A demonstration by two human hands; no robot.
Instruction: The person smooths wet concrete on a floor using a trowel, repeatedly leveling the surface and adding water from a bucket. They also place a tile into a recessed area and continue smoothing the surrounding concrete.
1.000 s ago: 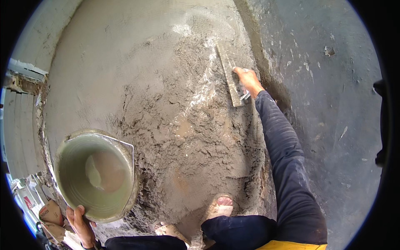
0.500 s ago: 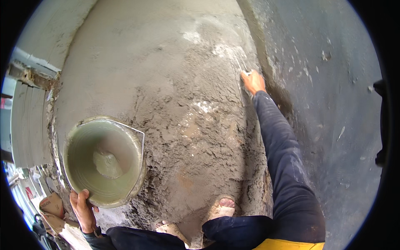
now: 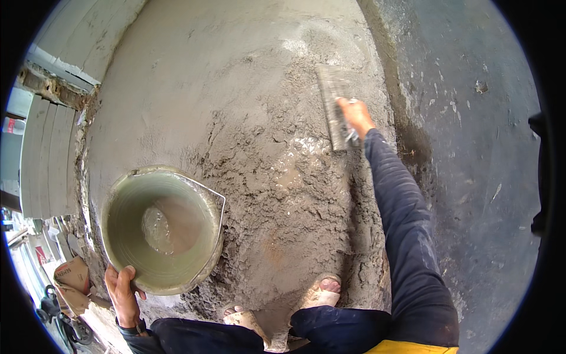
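My right hand [image 3: 356, 117] is closed round the handle of a flat rectangular plastering trowel [image 3: 331, 106], slightly smeared by motion. The trowel's blade lies over wet grey mortar [image 3: 265, 159], smooth at the far side and rough and lumpy nearer my feet. My left hand [image 3: 124, 295] grips the near rim of a round greenish bucket [image 3: 130, 248], thumb over the edge. Tilted toward me, the bucket shows a little cloudy liquid at its bottom. Its thin wire handle [image 3: 221, 206] hangs along the right side.
My sandalled feet [image 3: 321, 292] stand at the near end of the mortar. A dark grey surface [image 3: 471, 159] borders it on the right. On the left are stacked pale panels [image 3: 50, 159], a torn brown paper bag [image 3: 72, 280] and black straps or cables [image 3: 65, 324].
My right hand has turned the trowel so its blade now shows broadly, and drawn it slightly nearer. The left hand keeps hold of the bucket, and the whole view has shifted a little.
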